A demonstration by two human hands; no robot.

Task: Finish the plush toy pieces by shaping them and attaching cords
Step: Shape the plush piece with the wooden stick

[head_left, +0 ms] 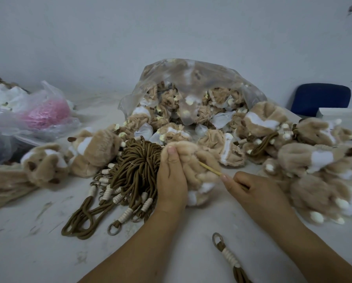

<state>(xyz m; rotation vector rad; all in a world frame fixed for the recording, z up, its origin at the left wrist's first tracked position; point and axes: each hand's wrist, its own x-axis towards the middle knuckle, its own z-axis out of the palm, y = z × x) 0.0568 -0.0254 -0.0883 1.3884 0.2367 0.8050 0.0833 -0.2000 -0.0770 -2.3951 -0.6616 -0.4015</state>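
My left hand [172, 178] grips a tan and white plush piece [193, 170] at the middle of the table, thumb up on its top. My right hand [250, 190] pinches a thin wooden stick [209, 168] whose tip is pushed into the plush. A bundle of brown cords [134, 172] with white wrapped ends and metal rings lies just left of my left hand. One single brown cord [228, 256] with a ring lies near the front edge, below my right forearm.
A clear plastic bag [191, 86] full of unshaped plush pieces lies open behind my hands. Shaped plush toys are piled at the left [46, 166] and right [318, 160]. Plastic bags with something pink [46, 113] sit far left. A blue chair back [320, 99] stands at the right.
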